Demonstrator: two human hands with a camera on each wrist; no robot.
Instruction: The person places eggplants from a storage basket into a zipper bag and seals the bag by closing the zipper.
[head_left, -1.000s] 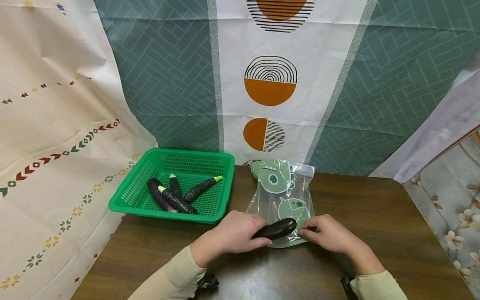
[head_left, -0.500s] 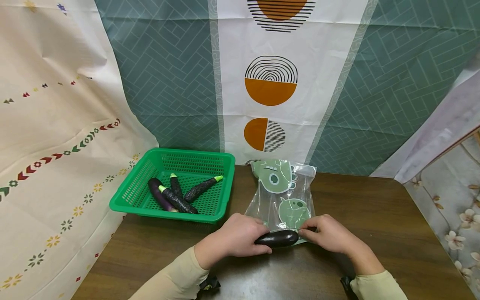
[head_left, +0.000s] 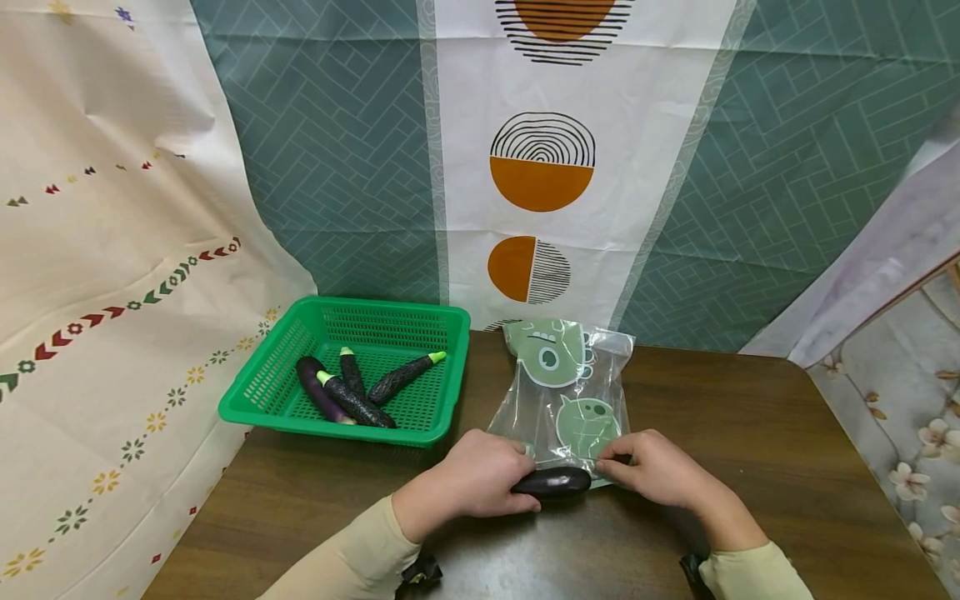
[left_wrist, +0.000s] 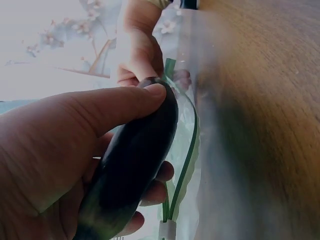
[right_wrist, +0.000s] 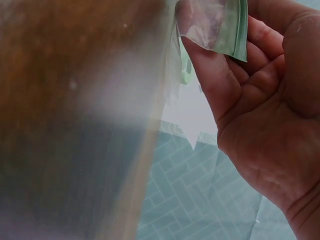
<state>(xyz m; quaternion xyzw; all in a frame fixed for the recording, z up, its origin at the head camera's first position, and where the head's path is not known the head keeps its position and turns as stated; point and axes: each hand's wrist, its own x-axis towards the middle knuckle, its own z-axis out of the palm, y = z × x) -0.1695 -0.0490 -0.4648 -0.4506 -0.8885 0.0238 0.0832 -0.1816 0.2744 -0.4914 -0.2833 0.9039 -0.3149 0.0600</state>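
Observation:
My left hand [head_left: 483, 477] grips a dark, glossy eggplant [head_left: 557, 482], its thumb along the top and fingers curled underneath in the left wrist view. The eggplant [left_wrist: 132, 160] lies at the near edge of a clear zip bag [head_left: 536, 421] printed with green cartoon dinosaurs. That edge carries a green zip strip [left_wrist: 191, 137] with a white slider [left_wrist: 167, 230], and the strip bows apart there. At the bag's right corner my right hand [head_left: 656, 469] pinches the edge; the right wrist view has the green-edged corner [right_wrist: 235, 30] between its fingers. Whether the eggplant's tip is inside the mouth, I cannot tell.
A green plastic basket [head_left: 442, 421] stands at the left on the brown wooden table [head_left: 712, 408]. Several dark vegetables, some with bright green stem ends, lie in it, among them a purple eggplant [head_left: 317, 387]. Patterned cloth [head_left: 360, 167] hangs behind the table.
My left hand has brought the eggplant down toward the table's front, from over the bag to its near edge, and levelled it. The right hand has kept its pinch in nearly the same place.

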